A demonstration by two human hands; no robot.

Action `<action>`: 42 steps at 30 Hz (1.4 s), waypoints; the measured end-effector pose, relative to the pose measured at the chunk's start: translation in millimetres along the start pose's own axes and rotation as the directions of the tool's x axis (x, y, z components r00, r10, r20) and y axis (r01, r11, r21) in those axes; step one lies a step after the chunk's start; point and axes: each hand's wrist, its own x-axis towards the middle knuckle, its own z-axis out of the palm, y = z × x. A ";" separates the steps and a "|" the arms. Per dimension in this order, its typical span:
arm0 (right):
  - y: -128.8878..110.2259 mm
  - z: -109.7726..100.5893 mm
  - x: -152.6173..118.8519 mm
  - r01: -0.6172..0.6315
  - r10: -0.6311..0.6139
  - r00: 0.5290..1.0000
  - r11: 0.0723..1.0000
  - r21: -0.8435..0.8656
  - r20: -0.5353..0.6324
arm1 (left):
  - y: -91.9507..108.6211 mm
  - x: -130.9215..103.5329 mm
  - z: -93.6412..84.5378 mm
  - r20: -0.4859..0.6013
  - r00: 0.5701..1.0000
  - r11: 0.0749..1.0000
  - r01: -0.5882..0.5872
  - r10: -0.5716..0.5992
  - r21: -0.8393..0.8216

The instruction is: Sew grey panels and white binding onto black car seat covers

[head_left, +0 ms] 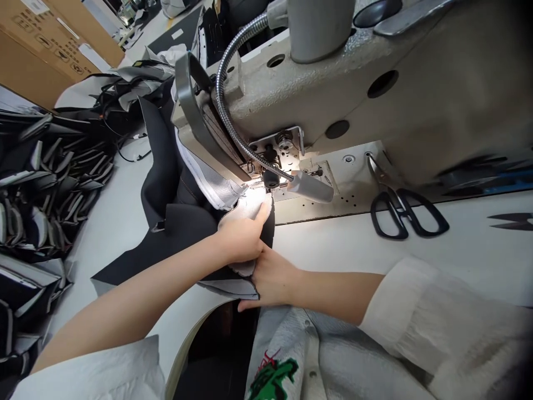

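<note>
A dark fabric piece [195,228] with a light grey layer [254,200] lies under the lit needle area of a sewing machine [258,100]. My left hand [241,236] is on the grey layer just in front of the presser foot [271,176], one digit stretched toward it; its other fingers are partly hidden, and it appears to grip the cloth. Close beside it, my right hand [275,276] holds the near edge of the fabric, thumb side toward me, with its fingers mostly hidden by the cloth. A grey mesh part [216,186] with a white edge adjoins the dark fabric.
Black-handled scissors [402,214] lie right of the needle, partly on the machine bed. Dark blades [514,221] show at the far right. A flexible lamp [310,187] reaches over the bed. Stacked dark pieces [45,183] fill the left; a cardboard box [54,44] stands behind.
</note>
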 end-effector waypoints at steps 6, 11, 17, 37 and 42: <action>-2.7 -1.3 -3.4 -0.042 0.041 0.994 0.999 0.001 -0.099 | 5.4 5.7 -9.0 0.098 0.987 0.989 0.135 -0.129 -0.060; 0.9 -0.3 -8.4 -0.122 0.104 0.983 0.986 -0.114 -0.150 | 9.6 4.6 -16.9 0.144 0.980 0.983 0.154 -0.139 -0.098; 0.2 -9.1 -15.8 -0.092 0.063 0.987 0.977 -0.194 -0.150 | 12.8 -6.4 -8.4 0.210 0.967 0.981 0.170 -0.147 -0.095; 1.0 -11.0 -22.0 -0.145 0.056 0.971 0.911 -0.385 -0.232 | 1.1 -8.6 3.6 0.026 0.994 0.985 0.105 -0.103 -0.139; 0.2 -9.2 -25.3 -0.118 -0.053 0.949 0.855 -0.505 -0.311 | 2.6 -13.4 16.8 -0.042 0.994 0.979 0.090 -0.099 -0.186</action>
